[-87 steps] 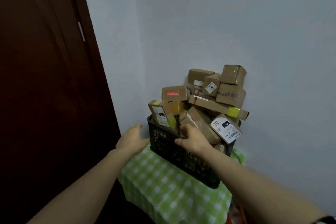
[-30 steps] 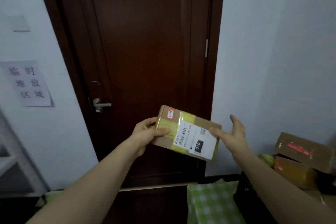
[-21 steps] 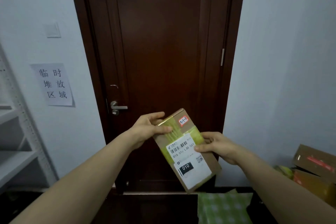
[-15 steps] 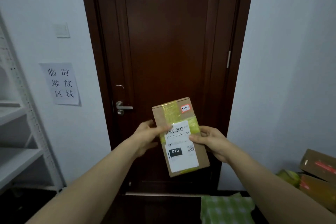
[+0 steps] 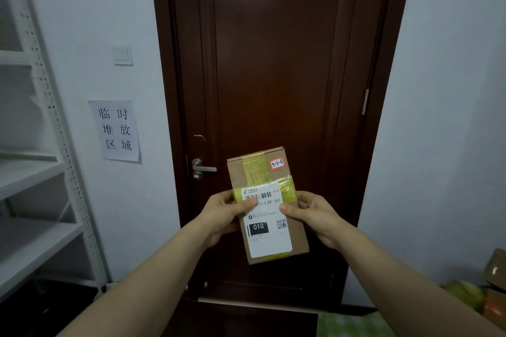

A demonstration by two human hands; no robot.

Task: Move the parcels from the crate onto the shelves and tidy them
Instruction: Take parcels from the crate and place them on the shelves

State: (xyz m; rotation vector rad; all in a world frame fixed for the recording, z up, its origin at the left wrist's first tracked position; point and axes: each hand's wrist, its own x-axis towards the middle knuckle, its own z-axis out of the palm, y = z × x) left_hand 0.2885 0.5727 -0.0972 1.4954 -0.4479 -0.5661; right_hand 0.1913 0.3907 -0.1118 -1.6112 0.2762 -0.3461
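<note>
Two hands on one parcel [image 5: 267,227], held up in mid-air at centre frame, in front of the dark wooden door [image 5: 273,63].

Left hand [image 5: 224,213]: grips the parcel's left edge, thumb laid across the front over the top of the shipping label [image 5: 269,241], fingers wrapped behind.
Right hand [image 5: 312,216]: grips the right edge, thumb tip on the label's right margin, fingers curled round the back.

Parcel: flat brown cardboard box, long side near vertical, top leaning slightly left, label face toward the camera. Yellow-green tape [image 5: 256,169] runs up the upper half and bands across the middle. White label carries a barcode, a QR code and a black block reading "010". A small red-edged sticker [image 5: 277,163] at the top right corner reads "S-1-6" in handwriting.

Position: parcel is well apart from the shelving unit [image 5: 71,172], which stands at the left edge. That unit is a white metal rack with a perforated upright; several shelf boards [image 5: 30,172] are in view, cut off by the frame.

Background: silver door handle [image 5: 202,168] just left of the parcel's top corner. Paper sign [image 5: 116,130] with Chinese characters on the wall left of the door, light switch [image 5: 122,55] above it.

Near right corner: green checked cloth [image 5: 353,324] and, at the right edge, more cardboard boxes [image 5: 495,271], partly cropped.
</note>
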